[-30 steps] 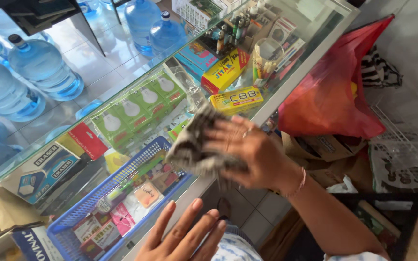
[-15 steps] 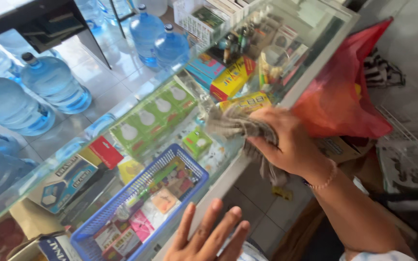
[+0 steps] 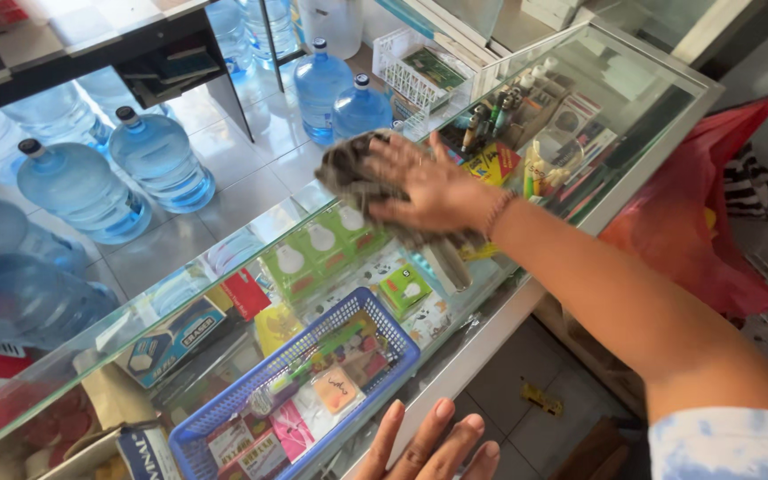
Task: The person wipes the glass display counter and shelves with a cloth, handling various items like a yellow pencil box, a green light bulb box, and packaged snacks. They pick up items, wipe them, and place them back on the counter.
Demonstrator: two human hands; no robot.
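My right hand (image 3: 433, 191) presses a crumpled grey-brown cloth (image 3: 348, 173) flat onto the glass top (image 3: 642, 98) of a display counter, near its far edge. The palm faces down and the fingers are spread over the cloth. My left hand (image 3: 428, 444) rests at the bottom of the view on the counter's near white edge, fingers apart and holding nothing. Under the glass lie green bulb boxes (image 3: 313, 249), a blue plastic basket (image 3: 375, 351) of small packets, and pens and small bottles (image 3: 508, 107).
Several large blue water jugs (image 3: 157, 160) stand on the tiled floor beyond the counter. A red plastic bag (image 3: 704, 231) hangs at the right. A white wire basket (image 3: 415, 76) sits past the counter's far edge. A dark desk (image 3: 91, 62) is top left.
My right hand has slid the cloth across the glass from the near edge toward the far edge and leftward. My left hand has stayed on the near edge.
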